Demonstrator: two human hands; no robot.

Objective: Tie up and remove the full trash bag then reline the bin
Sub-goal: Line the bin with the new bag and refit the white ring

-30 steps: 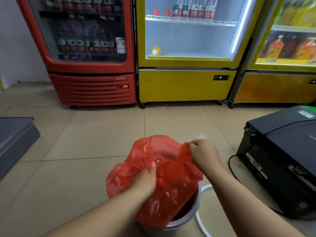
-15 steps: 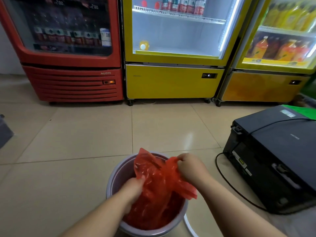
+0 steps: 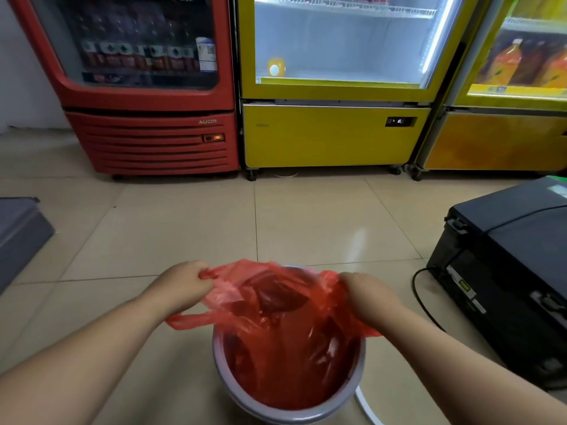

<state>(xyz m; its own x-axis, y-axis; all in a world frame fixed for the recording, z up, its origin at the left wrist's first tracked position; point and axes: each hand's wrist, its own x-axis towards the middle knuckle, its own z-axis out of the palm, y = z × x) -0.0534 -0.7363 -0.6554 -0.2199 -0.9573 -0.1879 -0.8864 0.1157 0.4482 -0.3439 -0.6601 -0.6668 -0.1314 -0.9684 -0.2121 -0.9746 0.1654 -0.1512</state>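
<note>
Left hand (image 3: 184, 283) is gripping the left edge of the red trash bag (image 3: 285, 326), fingers curled round bunched plastic just left of the bin (image 3: 276, 417) and above its rim level. Right hand (image 3: 366, 291) is gripping the opposite edge of the bag, fingers curled, over the bin's far right side. Bag mouth is being held stretched open between both hands; bag body is sitting down inside the bin, and a loose strip of plastic is trailing out past the bin's left side under the left forearm. Bin is grey, round and standing upright on the tiled floor (image 3: 184, 228). A white curved piece (image 3: 365, 406) is lying on the floor just right of the bin; cannot tell what it is. Black machine (image 3: 506, 271) is sitting on the floor further right of the bin, with a black cable (image 3: 418, 296) looping between them. Grey box (image 3: 21, 234) is sitting well left of the bin. Beyond the bin, a red cooler (image 3: 147, 87), a yellow cooler (image 3: 331, 133) and a second yellow cooler (image 3: 506, 139) are standing in a row.
</note>
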